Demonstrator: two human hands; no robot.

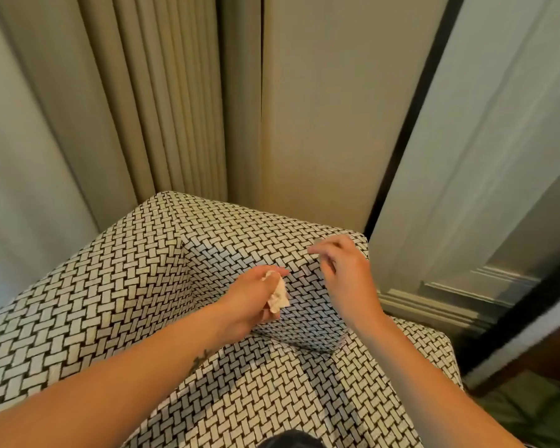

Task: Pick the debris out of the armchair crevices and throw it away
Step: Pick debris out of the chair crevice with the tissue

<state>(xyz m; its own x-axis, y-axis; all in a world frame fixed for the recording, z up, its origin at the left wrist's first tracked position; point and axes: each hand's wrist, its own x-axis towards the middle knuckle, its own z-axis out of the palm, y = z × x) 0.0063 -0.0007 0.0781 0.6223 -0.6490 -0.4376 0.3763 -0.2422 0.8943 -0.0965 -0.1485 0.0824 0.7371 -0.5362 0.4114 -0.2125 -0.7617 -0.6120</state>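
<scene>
Left hand point(256, 300) grips one crumpled paper scrap point(279, 296).

Black-and-white basketweave armchair point(110, 302); cream debris point(278, 297); beige curtains point(162, 92).

Basket-weave armchair point(110, 302); right hand point(343, 273) seemingly rests on its armrest point(272, 234).

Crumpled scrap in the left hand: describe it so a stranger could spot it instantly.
Find the armchair covered in black-and-white woven-pattern fabric, in front of the beige curtain. Over its seat, the left hand grips a crumpled scrap. It is plain cream and wrinkled, unlike the crisp pattern all around it.
</scene>
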